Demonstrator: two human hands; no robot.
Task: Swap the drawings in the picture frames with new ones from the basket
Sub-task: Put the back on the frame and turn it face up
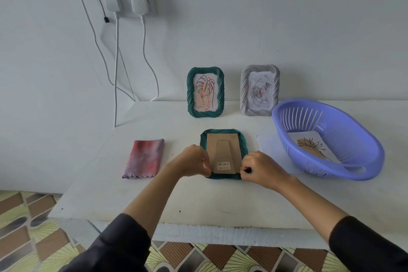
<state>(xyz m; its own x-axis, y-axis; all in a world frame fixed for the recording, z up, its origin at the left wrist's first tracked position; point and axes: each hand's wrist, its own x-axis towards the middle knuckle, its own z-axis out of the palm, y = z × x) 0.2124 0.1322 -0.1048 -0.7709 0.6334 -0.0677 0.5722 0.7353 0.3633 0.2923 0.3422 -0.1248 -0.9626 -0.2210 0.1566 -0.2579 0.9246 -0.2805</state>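
My right fingers (pixel 245 169) are curled tight and pinch together at the lower right corner of the cardboard back (pixel 223 150). There is a small dark bit between the fingertips, and I cannot tell what it is. My left fingers (pixel 206 164) are curled in too, gripping the left edge of that same back, with my left hand (pixel 194 161) knuckles-up at 9 o'clock of it and my right hand (pixel 263 171) at 4 o'clock.

The back, with its folded stand and barcode sticker, belongs to a green frame (pixel 242 139) lying face down on the white table (pixel 198 201) between my hands.

From that frame, a folded pink-and-purple cloth (pixel 143 158) lies at 9 o'clock, well apart. At 12 o'clock a second green frame (pixel 190 95) stands upright by the wall, holding a leaf drawing scribbled with red. At 1 o'clock stands a grey frame (pixel 244 93) with a rose drawing, also marked red. At 3 o'clock sits the purple basket (pixel 353 174), with one flower drawing (pixel 313 146) lying inside.
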